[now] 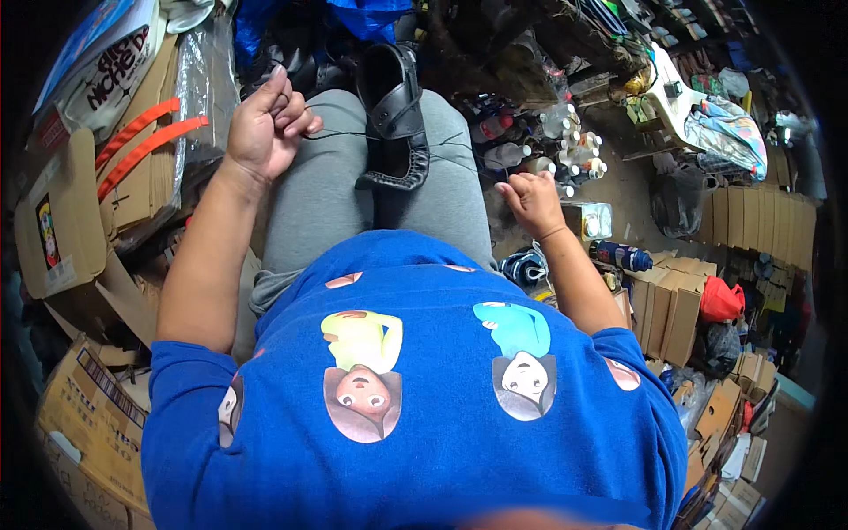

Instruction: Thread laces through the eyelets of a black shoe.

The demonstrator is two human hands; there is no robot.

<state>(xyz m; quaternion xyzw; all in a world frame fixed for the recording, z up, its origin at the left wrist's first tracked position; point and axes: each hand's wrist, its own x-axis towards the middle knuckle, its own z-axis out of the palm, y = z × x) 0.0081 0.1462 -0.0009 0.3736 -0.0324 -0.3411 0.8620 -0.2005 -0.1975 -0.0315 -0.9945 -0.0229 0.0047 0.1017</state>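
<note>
while the left hand is raised in the upper left of the frame, its fingers curl inward, thumb against forefinger, pinching a dark thread. the right hand, right of centre, is curled in with its thumb near the forefinger; the thread runs toward it, but is too fine there to tell whether it is pinched.

between the hands, at upper centre, a black shoe rests on the grey trousers, over the gap between the thighs, with the thread crossing it. a blue plastic bag crowds in just above it.

past the right hand, a cluster of plastic bottles fills the floor, with a clear container and a dark blue flask lower down, close by the right forearm. beyond, a white chair bearing a patterned cloth stands at upper right; below it come stacked cardboard and a red bag.

beside the left forearm, an open carton and two orange strips hem in the left edge.
</note>
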